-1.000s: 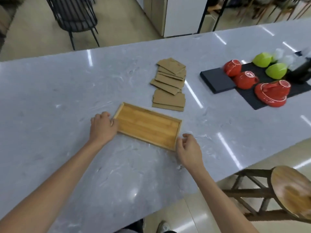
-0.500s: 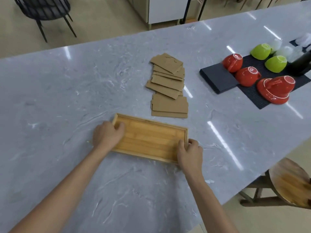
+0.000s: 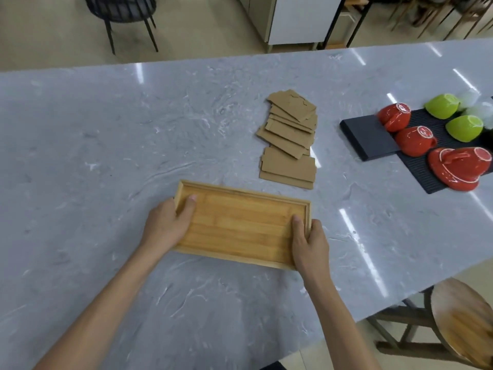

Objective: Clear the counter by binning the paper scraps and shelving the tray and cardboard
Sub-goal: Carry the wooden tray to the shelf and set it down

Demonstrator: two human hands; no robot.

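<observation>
Bamboo rectangular tray (image 3: 240, 225) gripped at both short ends, left hand (image 3: 165, 225) and right hand (image 3: 310, 244); grey marble worktop (image 3: 106, 134) underneath, brown cardboard pieces (image 3: 289, 140) just beyond.

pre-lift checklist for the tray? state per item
1. Left hand on the tray at its left end, thumb inside: ok.
2. Right hand on the right end, thumb inside: ok.
3. Tray empty, nothing to slide off: ok.
4. Cardboard pieces apart from the tray, beyond its far edge: ok.
5. Cups on the dark mat, well off to the right: ok.
6. Fingers under the tray: cannot tell, hidden.
</observation>
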